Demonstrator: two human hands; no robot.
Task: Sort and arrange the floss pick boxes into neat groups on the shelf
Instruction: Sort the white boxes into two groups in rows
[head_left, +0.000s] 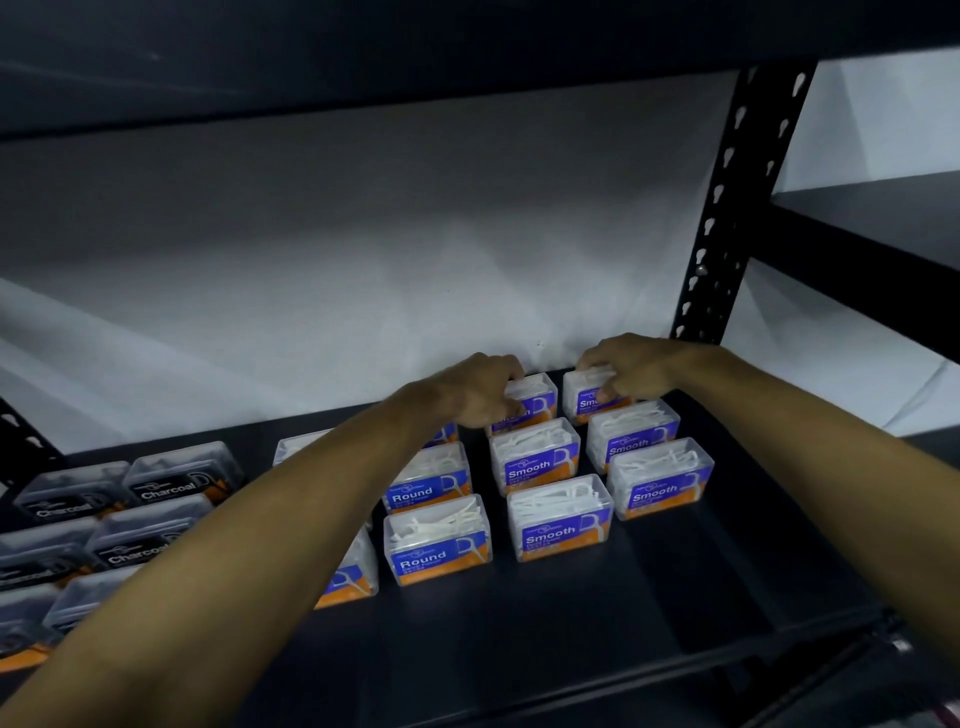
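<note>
**Both hands at the back row of the Smooth boxes**

The person's left hand (480, 392) gripped the rear clear plastic floss pick box with a blue and orange label (527, 402) in the left Smooth column, fingers curled over its top and near edge so that the label was partly covered. The right hand (631, 371) held the rear clear box of the right Smooth column (582, 397), fingers wrapped over its lid; only the letters "Sm" showed beneath them. Both boxes stood on the dark flat metal shelf (597, 613), close to the white sheet backing (363, 260).

In front of these two, four more clear boxes of white picks read "Smooth" in white on blue: two in the left column (535, 457) (561, 517) and two in the right (634, 434) (660, 478), each set just apart from its neighbours.

To the left stood boxes reading "Round" (428, 480) (436, 540), one behind the other, with further blue-labelled boxes partly hidden by the left forearm; their wording could not be read.

At the far left lay a group of smoky grey boxes with black labels reading "Charcoal" (182, 475) (72, 493) (148, 535). Small print under each name was too fine to read.

A black perforated steel upright (727, 208) rose behind the right hand.
</note>
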